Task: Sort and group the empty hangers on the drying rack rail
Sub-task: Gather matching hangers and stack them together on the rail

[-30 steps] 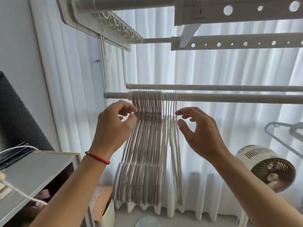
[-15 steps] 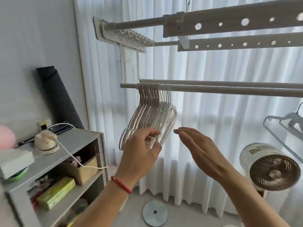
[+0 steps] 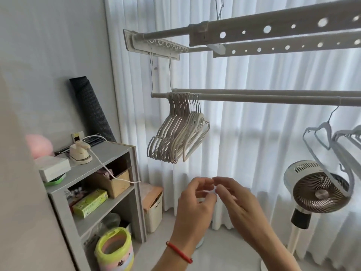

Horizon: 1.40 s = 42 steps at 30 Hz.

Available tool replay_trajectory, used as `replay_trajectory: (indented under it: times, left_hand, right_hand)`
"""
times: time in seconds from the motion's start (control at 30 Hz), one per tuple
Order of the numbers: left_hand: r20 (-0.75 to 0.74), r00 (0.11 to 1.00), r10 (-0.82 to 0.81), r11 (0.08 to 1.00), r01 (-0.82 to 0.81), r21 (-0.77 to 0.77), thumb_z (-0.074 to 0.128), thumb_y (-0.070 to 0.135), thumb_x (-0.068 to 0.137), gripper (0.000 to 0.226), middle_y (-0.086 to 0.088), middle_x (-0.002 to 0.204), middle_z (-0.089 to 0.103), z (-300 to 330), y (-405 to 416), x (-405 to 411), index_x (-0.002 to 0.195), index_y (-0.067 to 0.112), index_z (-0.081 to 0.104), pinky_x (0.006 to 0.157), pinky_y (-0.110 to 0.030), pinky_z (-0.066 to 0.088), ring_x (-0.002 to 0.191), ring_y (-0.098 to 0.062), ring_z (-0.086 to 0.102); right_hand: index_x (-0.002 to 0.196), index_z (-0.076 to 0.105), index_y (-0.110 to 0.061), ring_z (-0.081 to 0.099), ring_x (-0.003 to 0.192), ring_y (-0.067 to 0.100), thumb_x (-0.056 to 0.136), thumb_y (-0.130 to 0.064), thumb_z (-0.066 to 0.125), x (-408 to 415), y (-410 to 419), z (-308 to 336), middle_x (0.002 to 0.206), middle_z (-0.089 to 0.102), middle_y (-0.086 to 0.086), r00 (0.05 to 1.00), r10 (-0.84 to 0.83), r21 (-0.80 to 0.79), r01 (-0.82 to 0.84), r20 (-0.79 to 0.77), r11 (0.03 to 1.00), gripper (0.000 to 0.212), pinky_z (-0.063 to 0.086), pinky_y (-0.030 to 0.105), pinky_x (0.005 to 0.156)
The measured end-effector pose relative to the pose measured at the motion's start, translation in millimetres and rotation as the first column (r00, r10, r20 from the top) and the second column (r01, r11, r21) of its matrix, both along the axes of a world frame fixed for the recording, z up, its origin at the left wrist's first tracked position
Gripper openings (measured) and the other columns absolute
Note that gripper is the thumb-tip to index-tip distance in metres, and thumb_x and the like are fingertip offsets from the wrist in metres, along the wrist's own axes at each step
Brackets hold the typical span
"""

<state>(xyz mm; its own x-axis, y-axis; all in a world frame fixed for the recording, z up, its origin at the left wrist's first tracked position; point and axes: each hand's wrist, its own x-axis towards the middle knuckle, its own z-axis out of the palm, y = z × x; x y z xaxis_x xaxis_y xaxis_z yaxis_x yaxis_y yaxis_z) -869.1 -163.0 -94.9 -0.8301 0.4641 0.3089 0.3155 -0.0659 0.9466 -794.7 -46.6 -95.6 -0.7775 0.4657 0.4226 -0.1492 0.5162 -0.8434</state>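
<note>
Our two hands hang low in front of us, well below the rail (image 3: 273,99), and neither touches a hanger. The left hand (image 3: 195,204) and the right hand (image 3: 237,200) meet at the fingertips, fingers loosely curled toward one another; whether they pinch some small thing between them we cannot tell, since the spot where they meet is blurred. The bunch of pale hangers (image 3: 177,137) sits up and to the left of both hands, its hooks packed tight at the rail's left end, bodies fanned and tilted slightly. We judge that group already gathered. The rail's long axis runs from above our left hand out past our right, and that line decides what comes next: further along it, up and well to the right of our right hand, bluish hangers (image 3: 330,145) dangle apart from the pale bunch. Our right hand is the nearer one to those, so a reach up and rightward looks like the likely opening, sliding them along the rail toward their kind.
</note>
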Motion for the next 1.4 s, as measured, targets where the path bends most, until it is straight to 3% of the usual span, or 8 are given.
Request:
replay_trajectory:
  times: [0.4, 0.6, 0.73, 0.9, 1.07, 1.23, 1.3, 1.4]
  left_hand:
    - [0.108, 0.994, -0.034, 0.994, 0.022, 0.110, 0.062, 0.025, 0.085, 0.015, 0.002, 0.095, 0.077, 2.0, 2.3, 7.1, 0.096, 0.027, 0.073, 0.090, -0.047, 0.058, 0.096, -0.014, 0.072]
    - [0.074, 0.985, -0.155, 0.987, 0.150, 0.065, 0.062, 0.039, 0.079, 0.027, 0.007, 0.099, 0.075, 25.5, 28.4, 0.3, 0.103, 0.030, 0.071, 0.092, -0.043, 0.058, 0.098, -0.008, 0.070]
    - [0.066, 0.955, -0.290, 0.957, 0.288, 0.032, 0.060, 0.040, 0.079, 0.029, 0.009, 0.101, 0.073, 39.8, 65.5, 2.5, 0.104, 0.029, 0.071, 0.094, -0.042, 0.057, 0.099, -0.009, 0.069]
    - [0.007, 0.906, -0.424, 0.904, 0.424, -0.054, 0.060, 0.030, 0.091, 0.025, 0.004, 0.106, 0.072, 47.4, 131.0, 19.1, 0.112, 0.020, 0.070, 0.097, -0.043, 0.055, 0.104, -0.016, 0.067]
    - [-0.077, 0.857, -0.509, 0.854, 0.491, -0.172, 0.057, 0.026, 0.097, 0.025, 0.006, 0.107, 0.069, 55.0, 206.6, 52.9, 0.119, 0.020, 0.067, 0.091, -0.028, 0.054, 0.101, -0.015, 0.065]
    - [-0.010, 0.858, -0.513, 0.838, 0.498, -0.224, 0.063, 0.035, 0.094, 0.022, 0.004, 0.083, 0.060, 64.9, 280.0, 79.2, 0.090, 0.014, 0.063, 0.088, -0.040, 0.057, 0.082, -0.017, 0.060]
    - [0.055, 0.876, -0.479, 0.847, 0.477, -0.233, 0.066, 0.041, 0.091, 0.032, 0.007, 0.089, 0.058, 66.5, 305.4, 89.1, 0.103, 0.013, 0.057, 0.078, -0.030, 0.051, 0.084, -0.015, 0.060]
    - [0.144, 0.906, -0.399, 0.881, 0.422, -0.215, 0.070, 0.041, 0.087, 0.062, -0.013, 0.113, 0.065, 63.0, 338.9, 103.7, 0.126, -0.003, 0.053, 0.087, -0.036, 0.051, 0.103, -0.028, 0.065]
  right_hand:
    - [0.116, 0.069, -0.032, 0.070, 0.104, 0.002, 0.105, -0.025, 0.052, -4.1, -22.9, -4.5, 0.106, 0.076, -0.019, 0.990, -0.123, -0.179, 0.110, -0.062, 0.978, 0.021, 0.056, 0.036, 0.091]
    - [0.121, 0.068, -0.034, 0.065, 0.107, -0.003, 0.104, -0.030, 0.052, 4.4, 6.4, 14.3, 0.112, 0.072, -0.020, 0.943, -0.323, -0.132, 0.311, -0.083, 0.941, 0.024, 0.054, 0.029, 0.093]
    - [0.122, 0.067, -0.028, 0.058, 0.099, -0.020, 0.102, -0.028, 0.053, 24.5, 42.5, 32.7, 0.112, 0.070, -0.017, 0.853, -0.515, -0.058, 0.511, -0.087, 0.857, 0.024, 0.042, -0.001, 0.077]
    - [0.126, 0.065, -0.021, 0.062, 0.102, 0.009, 0.101, -0.025, 0.055, 65.6, 81.7, 51.4, 0.117, 0.070, -0.006, 0.673, -0.730, 0.040, 0.738, -0.118, 0.673, 0.027, 0.050, 0.030, 0.093]
    - [0.135, 0.060, -0.020, 0.055, 0.128, 0.021, 0.101, -0.023, 0.056, 112.0, 138.5, 62.3, 0.139, 0.061, 0.002, 0.545, -0.833, 0.159, 0.834, -0.094, 0.528, 0.035, 0.039, 0.031, 0.103]
    - [0.140, 0.055, -0.019, 0.048, 0.137, 0.024, 0.099, -0.019, 0.057, 149.2, 202.4, 65.8, 0.149, 0.054, 0.002, 0.540, -0.841, 0.253, 0.816, -0.017, 0.519, 0.042, 0.035, 0.031, 0.104]
    - [0.141, 0.054, -0.019, 0.049, 0.137, 0.026, 0.098, -0.020, 0.057, 164.7, 226.0, 64.8, 0.150, 0.053, 0.003, 0.545, -0.838, 0.277, 0.803, 0.016, 0.528, 0.043, 0.038, 0.037, 0.109]
    - [0.140, 0.056, -0.017, 0.048, 0.138, 0.026, 0.097, -0.018, 0.058, 183.9, 255.0, 62.0, 0.149, 0.053, 0.004, 0.568, -0.822, 0.300, 0.778, 0.040, 0.552, 0.044, 0.038, 0.037, 0.111]
